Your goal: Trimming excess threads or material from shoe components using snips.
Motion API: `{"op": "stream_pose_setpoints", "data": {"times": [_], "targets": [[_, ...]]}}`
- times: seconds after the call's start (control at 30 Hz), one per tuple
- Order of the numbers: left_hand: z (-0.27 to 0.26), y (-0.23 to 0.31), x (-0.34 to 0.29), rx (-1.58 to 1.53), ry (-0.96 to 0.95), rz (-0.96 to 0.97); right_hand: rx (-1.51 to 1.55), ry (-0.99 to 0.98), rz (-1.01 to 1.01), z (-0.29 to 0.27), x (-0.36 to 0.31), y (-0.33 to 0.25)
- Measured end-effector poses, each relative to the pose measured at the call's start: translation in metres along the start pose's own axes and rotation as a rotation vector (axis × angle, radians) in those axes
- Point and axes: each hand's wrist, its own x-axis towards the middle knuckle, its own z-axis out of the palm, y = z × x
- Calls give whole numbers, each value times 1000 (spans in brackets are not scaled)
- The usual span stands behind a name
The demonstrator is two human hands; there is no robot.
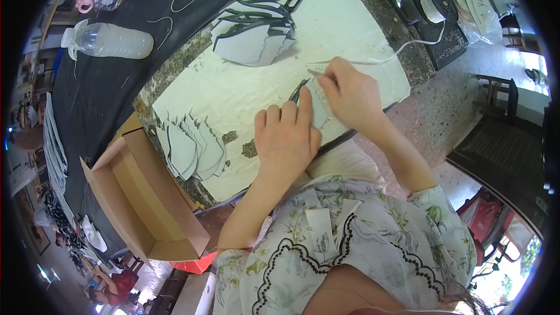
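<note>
A person's left hand (286,137) lies almost flat, fingers extended and gripping nothing, its index finger pressing on a small, flat white piece with a dark edging (319,108) near the front edge of a pale, scuffed sheet (350,14) spread over a mottled worktop (403,35). The right hand (356,96) curls just beside it, thumb and forefinger close together; what they pinch cannot be told. The piece looks smooth and pale, partly covered by fingers. Similar dark-edged white pieces rise in an overlapping stack (251,44) behind and fan out in a pile (189,147) at left.
</note>
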Motion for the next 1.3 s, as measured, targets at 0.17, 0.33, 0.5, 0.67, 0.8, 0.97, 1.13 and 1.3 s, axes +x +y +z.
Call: {"op": "stream_pose_setpoints", "data": {"times": [0.17,0.33,0.5,0.67,0.8,0.97,1.13,1.3], "targets": [[-7,-2,-16,-164,35,47,418,74,309,-23,-14,13],[-7,-23,-14,-419,120,-75,600,-9,-128,-18,-51,-9],[-26,-51,-18,-714,441,-601,159,-113,-394,12,-61,-19],[-102,-107,-88,437,926,-230,307,-137,-384,11,-58,-6],[-56,-94,-138,360,205,-323,381,0,-262,-35,-26,1],[-47,-57,-111,18,438,-215,175,89,-279,-64,40,41],[-14,-8,-75,-226,238,50,82,-108,-348,-39,57,41],[1,-12,-63,-214,160,91,217,-144,-402,-35,68,27]]}}
